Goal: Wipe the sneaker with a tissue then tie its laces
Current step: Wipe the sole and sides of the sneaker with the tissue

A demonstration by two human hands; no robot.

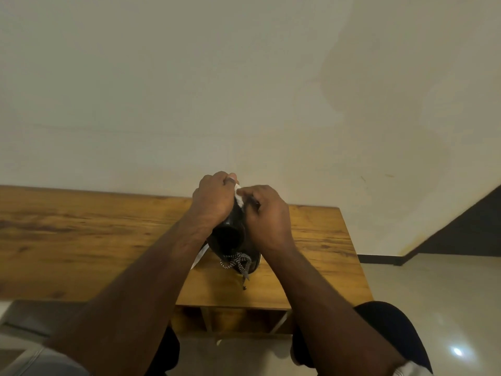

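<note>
A black sneaker (230, 234) stands tipped up on the wooden table (81, 240), its opening facing me and its black-and-white speckled laces (237, 263) hanging loose at the near end. My left hand (212, 198) grips the sneaker's upper far end. My right hand (264, 215) presses a white tissue (239, 198) against the sneaker's top right side, fingers closed over it. Most of the tissue is hidden between my hands. A white strip (199, 257) shows under the sneaker's left side.
The table ends at its right edge (349, 240) close to the sneaker, with pale tiled floor (433, 294) beyond. A plain wall (244, 90) stands right behind the table. An open shelf (233, 320) sits under the table front.
</note>
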